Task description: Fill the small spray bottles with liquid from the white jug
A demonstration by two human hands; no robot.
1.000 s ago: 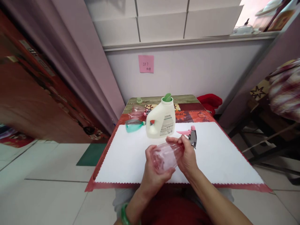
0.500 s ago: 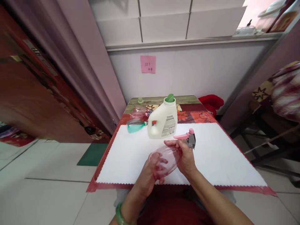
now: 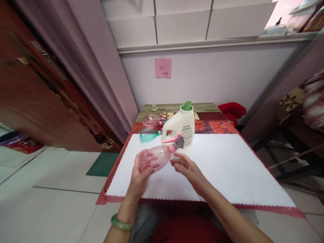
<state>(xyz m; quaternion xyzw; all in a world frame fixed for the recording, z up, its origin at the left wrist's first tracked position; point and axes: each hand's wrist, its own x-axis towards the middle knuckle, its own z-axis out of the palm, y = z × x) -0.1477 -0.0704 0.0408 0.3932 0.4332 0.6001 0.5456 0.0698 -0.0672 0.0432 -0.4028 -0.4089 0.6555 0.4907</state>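
Over the near white mat [image 3: 227, 168], your left hand [image 3: 139, 173] cupped round the tilted pink spray bottle [image 3: 158, 157], your right hand [image 3: 186, 168] open just beside it, fingers loose, white detergent jug [image 3: 181, 126] behind, label unreadable, pink note [image 3: 163, 68] reading "357".

Green bangle [image 3: 122, 224] on left wrist; arms bare.

A small table [image 3: 174, 108] stands against a pale lilac wall [image 3: 215, 77] at 12 o'clock, a pink note [image 3: 163, 68] stuck above it. White floor tiles [image 3: 50, 209] spread at 8 o'clock; a dark wooden door [image 3: 27, 101] fills 10 o'clock.
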